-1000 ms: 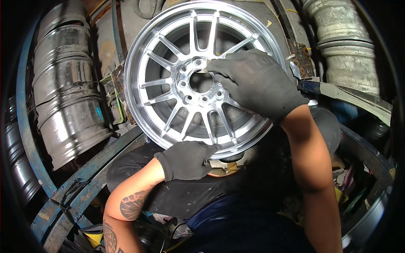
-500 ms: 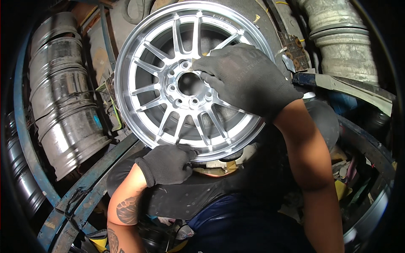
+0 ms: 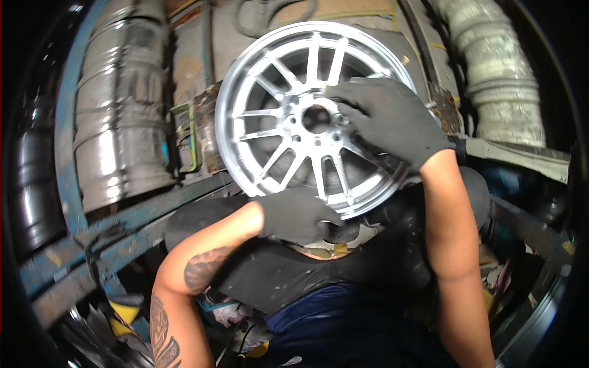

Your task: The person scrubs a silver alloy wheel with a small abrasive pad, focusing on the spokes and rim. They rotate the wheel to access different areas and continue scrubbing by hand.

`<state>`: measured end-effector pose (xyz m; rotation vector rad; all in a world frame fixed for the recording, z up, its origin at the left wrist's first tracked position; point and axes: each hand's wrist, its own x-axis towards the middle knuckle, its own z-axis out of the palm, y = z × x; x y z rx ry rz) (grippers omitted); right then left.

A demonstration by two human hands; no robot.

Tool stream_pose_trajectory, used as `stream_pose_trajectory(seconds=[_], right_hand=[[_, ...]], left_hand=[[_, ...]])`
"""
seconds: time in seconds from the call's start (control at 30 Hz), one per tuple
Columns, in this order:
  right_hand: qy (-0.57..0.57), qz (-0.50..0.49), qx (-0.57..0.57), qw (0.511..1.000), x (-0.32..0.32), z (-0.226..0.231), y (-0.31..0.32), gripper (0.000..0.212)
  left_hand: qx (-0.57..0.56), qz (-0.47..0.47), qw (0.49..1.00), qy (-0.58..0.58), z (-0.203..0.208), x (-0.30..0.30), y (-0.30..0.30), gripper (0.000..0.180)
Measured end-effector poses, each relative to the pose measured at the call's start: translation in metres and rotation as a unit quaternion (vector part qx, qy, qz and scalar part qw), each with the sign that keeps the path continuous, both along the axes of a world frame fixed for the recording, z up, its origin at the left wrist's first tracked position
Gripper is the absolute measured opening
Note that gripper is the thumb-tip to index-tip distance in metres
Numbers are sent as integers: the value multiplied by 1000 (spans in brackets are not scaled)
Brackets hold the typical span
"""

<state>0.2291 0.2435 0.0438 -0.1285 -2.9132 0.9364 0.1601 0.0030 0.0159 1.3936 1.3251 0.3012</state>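
A bright silver alloy wheel [image 3: 274,121] with paired spokes and a ring of bolt holes round its open centre lies tilted in front of me. My left hand [image 3: 296,216], in a dark grey glove, is closed on the wheel's near edge, with the fingers curled at the rim. My right hand [image 3: 386,116], gloved alike, reaches over the spokes on the right side. Its thumb and fingers are pinched together at the hub, beside the upper bolt holes. Something small and yellowish shows at those fingertips, too blurred to name.
Scuffed silver wheel barrels [image 3: 123,122] are stacked at the left, behind a worn blue metal frame [image 3: 144,199]. More dull barrels [image 3: 500,80] stand at the far right. A pale strip-like bar [image 3: 518,156] juts in at the right. A dark ring [image 3: 245,21] lies at the back.
The wheel and both hands now appear farther right in the view, and the surroundings have shifted too. My left hand has moved right along the near rim. The right hand stays at the hub.
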Motion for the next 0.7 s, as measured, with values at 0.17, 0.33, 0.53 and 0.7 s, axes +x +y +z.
stream_pose_trajectory(seconds=[0.17,0.33,0.53,0.7], right_hand=[[33,37,-45,998,-4,31,-17,26],[176,4,-70,982,20,55,-27,22],[162,-23,-199,966,76,55,-73,28],[78,-104,-271,954,113,33,-165,38]], left_hand=[[223,77,971,-20,38,51,20,35],[324,362,871,-76,77,83,25,26],[291,644,537,-460,17,95,-54,20],[497,683,535,-5,31,106,-90,31]])
